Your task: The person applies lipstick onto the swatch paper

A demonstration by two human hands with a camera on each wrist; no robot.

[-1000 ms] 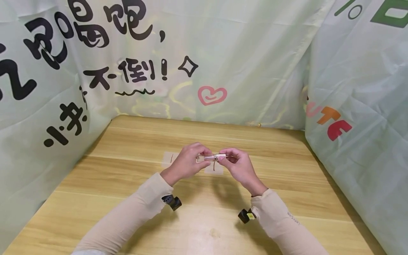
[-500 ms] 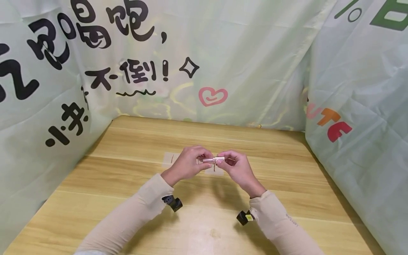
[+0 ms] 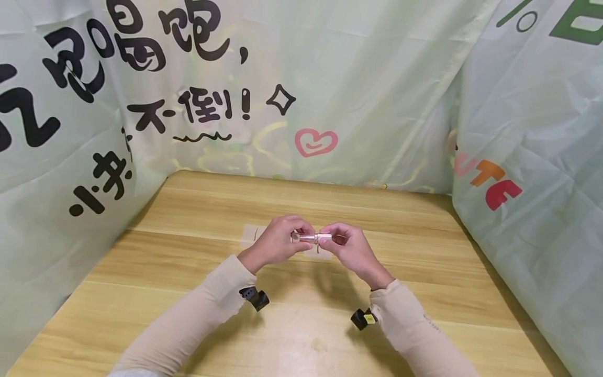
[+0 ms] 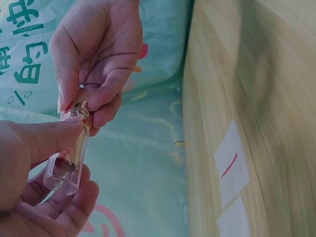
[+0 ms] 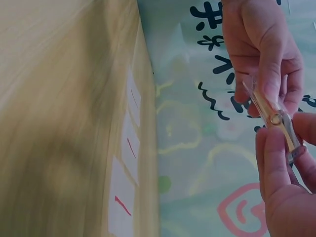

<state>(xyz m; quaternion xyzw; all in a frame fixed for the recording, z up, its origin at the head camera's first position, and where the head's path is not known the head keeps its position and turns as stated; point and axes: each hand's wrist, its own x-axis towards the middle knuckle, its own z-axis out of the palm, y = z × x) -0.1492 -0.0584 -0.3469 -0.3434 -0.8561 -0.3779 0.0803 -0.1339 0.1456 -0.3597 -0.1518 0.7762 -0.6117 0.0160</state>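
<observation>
Above the middle of the table, both hands hold one slim lipstick tube (image 3: 308, 238) level between them. It looks clear at one end, with pink and gold parts inside, and a small metal ring (image 4: 83, 113) shows near its middle. My left hand (image 3: 281, 239) pinches the clear end between thumb and fingers. At the other end, my right hand (image 3: 352, 248) grips the pale part with thumb and fingertips. Seen from the right wrist, the tube (image 5: 274, 116) slants between the hands, partly covered by fingers.
White paper slips (image 5: 129, 143) with red marks lie in a row on the wooden table (image 3: 198, 209), beneath and beyond the hands. Printed cloth (image 3: 377, 94) hangs behind the table and at both sides.
Both hands have sunk very slightly with the tube in them and sit a little closer together. The grips look the same, and the head view has shifted slightly.
</observation>
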